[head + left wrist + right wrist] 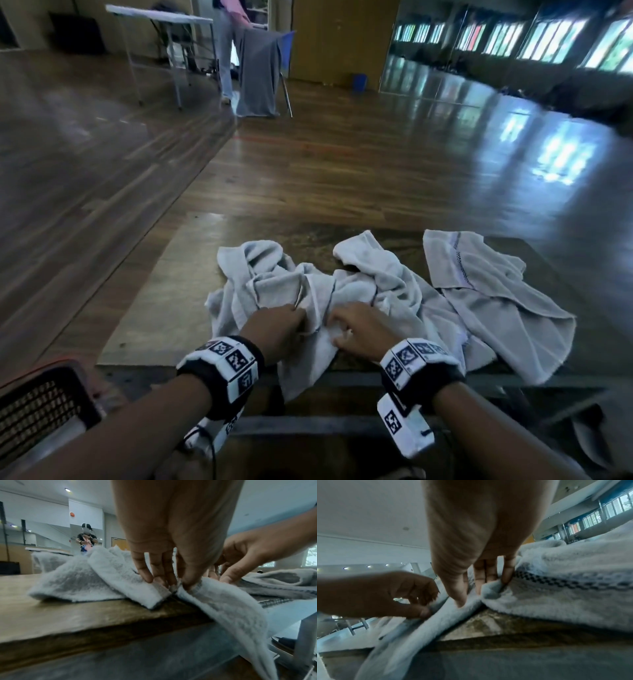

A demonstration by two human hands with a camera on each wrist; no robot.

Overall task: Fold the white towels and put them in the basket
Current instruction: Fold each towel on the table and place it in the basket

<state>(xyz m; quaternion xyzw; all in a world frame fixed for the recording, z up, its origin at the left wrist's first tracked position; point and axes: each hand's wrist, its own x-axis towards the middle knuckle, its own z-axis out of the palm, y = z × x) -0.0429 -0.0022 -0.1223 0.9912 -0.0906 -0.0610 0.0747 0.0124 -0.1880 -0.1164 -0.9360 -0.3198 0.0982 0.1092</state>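
Note:
Several crumpled white towels lie on the worn wooden table (161, 294). The nearest white towel (308, 363) hangs over the table's front edge. My left hand (297, 317) pinches its hem between thumb and fingers; in the left wrist view the left hand (169, 584) holds the hem right at the table edge. Close beside it, my right hand (335, 329) grips a fold of the same towel; in the right wrist view the right hand (476, 595) has its thumb on the cloth and its fingers curled round the fold. A dark mesh basket (37, 407) stands at the lower left.
A flatter towel with a dotted stripe (486, 291) lies on the table's right side. Far behind, a person (226, 44) stands by a grey cloth on a rack (258, 75) and a white folding table (161, 15). Wooden floor surrounds the table.

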